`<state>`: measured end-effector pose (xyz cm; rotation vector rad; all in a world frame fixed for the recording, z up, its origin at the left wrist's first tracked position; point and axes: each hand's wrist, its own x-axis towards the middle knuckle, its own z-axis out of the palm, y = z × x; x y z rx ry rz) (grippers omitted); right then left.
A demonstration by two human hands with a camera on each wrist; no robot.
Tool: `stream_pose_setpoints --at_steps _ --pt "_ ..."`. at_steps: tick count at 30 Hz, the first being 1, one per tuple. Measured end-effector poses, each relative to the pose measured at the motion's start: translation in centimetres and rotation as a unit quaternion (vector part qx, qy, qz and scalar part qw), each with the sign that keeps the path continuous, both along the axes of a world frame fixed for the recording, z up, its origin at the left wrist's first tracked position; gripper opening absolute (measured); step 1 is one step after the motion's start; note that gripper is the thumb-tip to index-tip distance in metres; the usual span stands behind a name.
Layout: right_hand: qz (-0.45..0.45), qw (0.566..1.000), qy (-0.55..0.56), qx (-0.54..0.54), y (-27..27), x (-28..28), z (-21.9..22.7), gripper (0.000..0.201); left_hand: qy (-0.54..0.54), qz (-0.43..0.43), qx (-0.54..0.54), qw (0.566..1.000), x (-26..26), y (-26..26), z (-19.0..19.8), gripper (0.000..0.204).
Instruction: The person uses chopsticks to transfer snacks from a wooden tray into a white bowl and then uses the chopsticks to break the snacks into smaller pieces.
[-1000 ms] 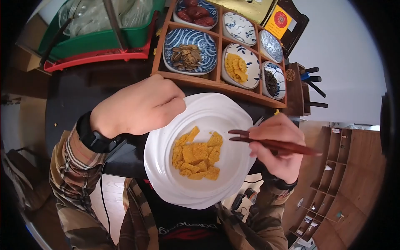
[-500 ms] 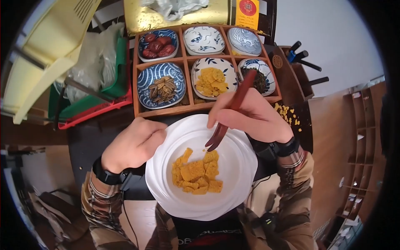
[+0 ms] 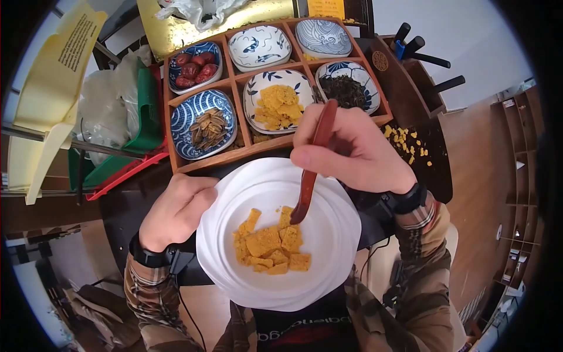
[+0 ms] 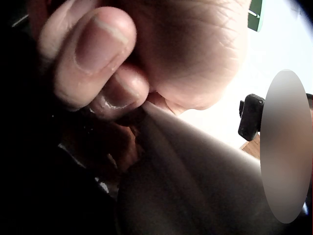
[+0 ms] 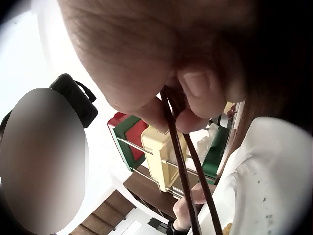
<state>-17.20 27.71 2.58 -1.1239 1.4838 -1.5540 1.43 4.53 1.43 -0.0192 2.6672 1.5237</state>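
Note:
My left hand point(image 3: 180, 208) grips the left rim of a white bowl point(image 3: 337, 234) with a wavy edge. In the left wrist view, its curled fingers point(image 4: 95, 56) pinch the bowl's thin rim. Broken yellow-orange crisps point(image 3: 264, 240) lie in the middle of the bowl. My right hand point(image 3: 360, 152) holds dark red wooden tongs point(image 3: 316, 138) over the bowl, pointing down. Their tips are right at the upper right crisps. Seen from the right wrist, the two slim prongs point(image 5: 181, 152) stand a little apart below my fingers.
Behind the bowl stands a divided wooden tray point(image 3: 205, 163) with patterned dishes of red dates point(image 3: 190, 71), seeds point(image 3: 208, 130), yellow pieces point(image 3: 277, 105) and dark dried leaves point(image 3: 343, 91). Yellow crumbs point(image 3: 407, 144) lie at right, near a wooden holder point(image 3: 410, 82). Green and yellow bins are left.
The right hand has swung from the bowl's right side to above it, turning the tongs downward; their tips have lowered to the crisps. The left hand stays on the rim. The head view has shifted.

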Motion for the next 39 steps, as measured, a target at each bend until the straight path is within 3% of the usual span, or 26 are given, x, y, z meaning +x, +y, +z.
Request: stream_pose_setpoints --at_steps 3,7,9,13,21,23,31,34,38,39 --pt "-0.008 0.996 0.083 -0.031 0.3 -0.6 0.2 0.007 0.028 -0.009 -0.037 0.999 0.0 0.2 0.7 0.022" --pt "0.008 0.999 0.040 -0.002 0.6 -0.2 0.8 0.007 0.007 -0.004 -0.026 1.000 0.1 -0.2 0.0 0.024" --pt "0.079 0.991 0.094 0.053 0.6 0.0 0.9 0.008 0.011 0.000 -0.011 1.000 0.0 -0.2 -0.2 0.025" --pt "0.160 0.973 0.162 0.043 0.6 -0.1 1.2 0.009 0.005 0.002 -0.019 1.000 0.1 0.2 0.5 0.026" --pt "0.239 0.963 0.120 0.020 0.4 0.3 0.0 0.015 0.031 -0.003 -0.028 0.999 0.1 0.3 0.7 0.028" --pt "0.244 0.961 0.132 0.024 0.4 0.4 -0.1 0.015 -0.004 0.007 -0.032 0.999 0.1 0.3 0.8 0.028" --pt "0.147 0.983 0.104 0.025 0.6 0.3 1.5 0.005 -0.009 0.021 -0.004 1.000 0.1 0.1 0.3 0.028" --pt "0.034 0.994 0.101 -0.031 0.7 0.4 1.1 0.006 -0.018 0.014 -0.003 1.000 0.2 0.0 0.1 0.027" --pt "0.025 0.992 0.102 -0.067 0.0 0.2 0.6 0.007 0.012 -0.001 -0.015 1.000 0.2 -0.2 -0.1 0.026" --pt "0.039 0.991 0.128 -0.021 0.1 0.1 0.8 0.006 0.012 -0.001 -0.015 1.000 0.1 -0.2 -0.1 0.026"
